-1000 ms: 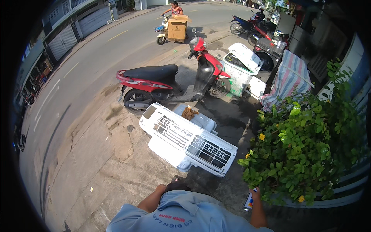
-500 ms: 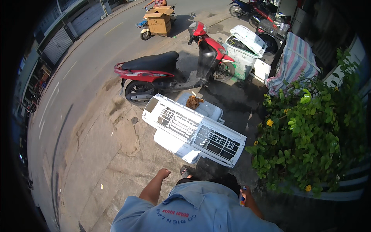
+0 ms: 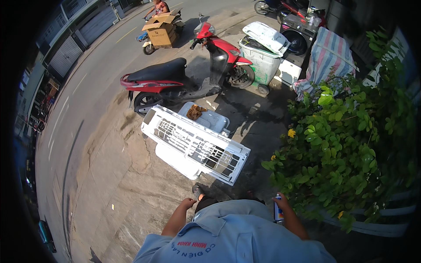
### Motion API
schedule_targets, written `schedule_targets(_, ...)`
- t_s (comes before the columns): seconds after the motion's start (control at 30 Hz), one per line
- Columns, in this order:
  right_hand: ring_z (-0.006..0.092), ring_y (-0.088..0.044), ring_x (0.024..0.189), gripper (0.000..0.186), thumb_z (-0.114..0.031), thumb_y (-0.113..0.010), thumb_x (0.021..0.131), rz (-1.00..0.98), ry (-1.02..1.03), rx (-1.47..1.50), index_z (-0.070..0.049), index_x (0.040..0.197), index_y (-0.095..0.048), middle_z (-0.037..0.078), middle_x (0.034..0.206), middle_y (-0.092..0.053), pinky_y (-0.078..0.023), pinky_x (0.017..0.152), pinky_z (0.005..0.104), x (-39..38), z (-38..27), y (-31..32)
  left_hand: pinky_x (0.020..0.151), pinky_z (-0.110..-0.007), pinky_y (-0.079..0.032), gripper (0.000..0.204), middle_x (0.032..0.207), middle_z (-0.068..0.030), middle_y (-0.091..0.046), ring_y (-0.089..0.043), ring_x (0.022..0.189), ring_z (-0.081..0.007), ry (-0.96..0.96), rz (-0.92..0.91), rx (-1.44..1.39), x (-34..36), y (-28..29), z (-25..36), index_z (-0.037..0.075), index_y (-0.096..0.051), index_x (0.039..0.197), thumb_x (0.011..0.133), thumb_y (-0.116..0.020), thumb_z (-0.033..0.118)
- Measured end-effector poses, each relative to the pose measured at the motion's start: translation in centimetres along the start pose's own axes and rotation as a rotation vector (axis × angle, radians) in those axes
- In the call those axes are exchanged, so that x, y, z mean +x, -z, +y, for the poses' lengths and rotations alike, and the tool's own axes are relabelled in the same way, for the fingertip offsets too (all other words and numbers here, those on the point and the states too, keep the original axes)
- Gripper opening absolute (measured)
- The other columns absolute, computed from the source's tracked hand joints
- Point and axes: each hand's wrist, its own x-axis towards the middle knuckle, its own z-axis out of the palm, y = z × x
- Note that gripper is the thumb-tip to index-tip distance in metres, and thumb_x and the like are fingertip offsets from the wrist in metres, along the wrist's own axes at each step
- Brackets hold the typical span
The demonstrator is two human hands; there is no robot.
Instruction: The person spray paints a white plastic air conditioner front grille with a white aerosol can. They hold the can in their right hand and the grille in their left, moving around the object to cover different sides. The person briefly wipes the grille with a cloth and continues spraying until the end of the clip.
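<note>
Head view: I look down past a blue shirt (image 3: 230, 236) onto sunlit paving (image 3: 112, 179);
Can (image 3: 279, 211): blue and white, low on the right; the right hand (image 3: 282, 202) grips it, fingers wrapped round;
Left hand (image 3: 188, 203): apart from the can, near the dark trousers; I cannot tell how its fingers stand — too small;
White panel (image 3: 189, 145): slatted, straight ahead of the feet, a white piece (image 3: 175, 162) showing under its near edge;
Past the panel: pale tray (image 3: 215, 121) with a brown cloth (image 3: 195, 112); then a red scooter (image 3: 169, 73), standing in the way;
Right side: leafy bush (image 3: 340, 149) crowding close — striped sheet (image 3: 330, 59) and white bin (image 3: 262, 61) beyond;
Road (image 3: 94, 101): a rider (image 3: 161, 7) with an open cardboard box (image 3: 161, 37)
</note>
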Motion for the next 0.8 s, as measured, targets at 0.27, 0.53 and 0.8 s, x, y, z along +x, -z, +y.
schedule_targets(0.27, 0.0268, -0.067, 0.1, 0.071, -0.037, -0.086, 0.075, -0.252, 0.31, -0.313, -0.012, 0.135, -0.059, 0.017, 0.117, -0.067, -0.054, 0.085, 0.0398, 6.0, 2.2, 5.6, 0.094, -0.041, -0.053, 0.072, 0.118, -0.0211, -0.071, -0.068, 0.111, -0.032, 0.12, 0.106, -0.066, -6.4, -5.0, 8.4, 0.0, -0.071, 0.119, 0.08, -0.072, 0.061)
schedule_targets(0.53, 0.0257, -0.068, 0.089, 0.059, -0.028, -0.073, 0.091, -0.133, 0.29, 0.656, -0.015, 0.142, -0.047, 0.01, 0.106, -0.065, -0.058, 0.075, 0.0429, 7.6, -11.7, 11.7, 0.08, -0.047, -0.055, 0.065, 0.113, -0.0183, -0.071, -0.07, 0.097, -0.0331, 0.404, 0.029, -0.207, -9.7, -11.0, -11.4, 0.001, -0.069, 0.121, 0.086, -0.066, 0.057)
schedule_targets(0.8, 0.0206, -0.066, 0.091, 0.072, -0.023, -0.077, 0.087, -0.144, 0.289, 0.438, -0.012, 0.149, -0.044, 0.012, 0.114, -0.065, -0.055, 0.079, 0.0356, 6.3, -14.3, 9.2, 0.069, -0.043, -0.054, 0.056, 0.1, -0.0147, -0.071, -0.066, 0.078, -0.0252, 0.417, 0.065, -0.273, -14.6, -7.1, -4.9, 0.004, -0.067, 0.121, 0.088, -0.069, 0.049)
